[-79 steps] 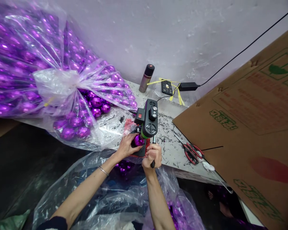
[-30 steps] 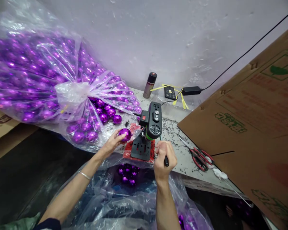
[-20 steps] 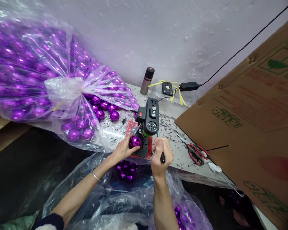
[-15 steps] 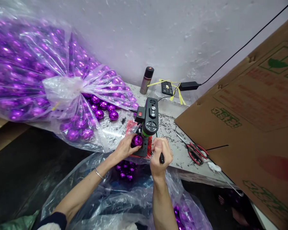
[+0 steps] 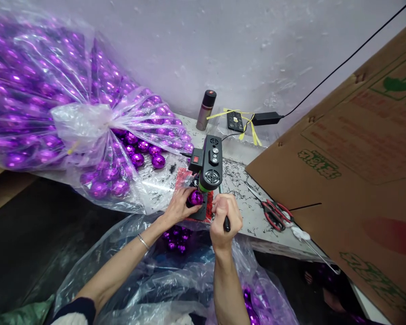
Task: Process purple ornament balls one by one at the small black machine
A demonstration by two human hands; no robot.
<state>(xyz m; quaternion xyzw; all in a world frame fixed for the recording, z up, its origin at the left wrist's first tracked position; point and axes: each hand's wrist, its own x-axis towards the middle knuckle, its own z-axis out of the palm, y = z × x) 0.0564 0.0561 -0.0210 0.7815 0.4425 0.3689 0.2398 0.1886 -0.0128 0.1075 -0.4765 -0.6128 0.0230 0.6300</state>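
A shiny purple Christmas ball (image 5: 196, 197) is pinched between the thumb and fingers of my left hand (image 5: 177, 208). It sits on the dark base plate (image 5: 199, 213) of a small black bench drill press (image 5: 212, 155), beneath the machine's head. My right hand (image 5: 225, 214) is closed in a fist around the black-ended lever (image 5: 227, 224) at the press's right side. The head hides the tool tip and where it meets the ball. Black shavings lie around the base, over red material (image 5: 209, 205).
A tied clear bag of purple balls (image 5: 30, 90) fills the left, with loose balls (image 5: 158, 161) beside it. A spray can (image 5: 206, 110) and power adapter (image 5: 266, 118) stand behind. Scissors (image 5: 275, 214) lie right, against a cardboard box (image 5: 352, 149). An open plastic bag (image 5: 122, 266) hangs below.
The camera view has shifted slightly. My left hand has nudged the ball a little to the right under the press. My right hand keeps its grip on the lever.
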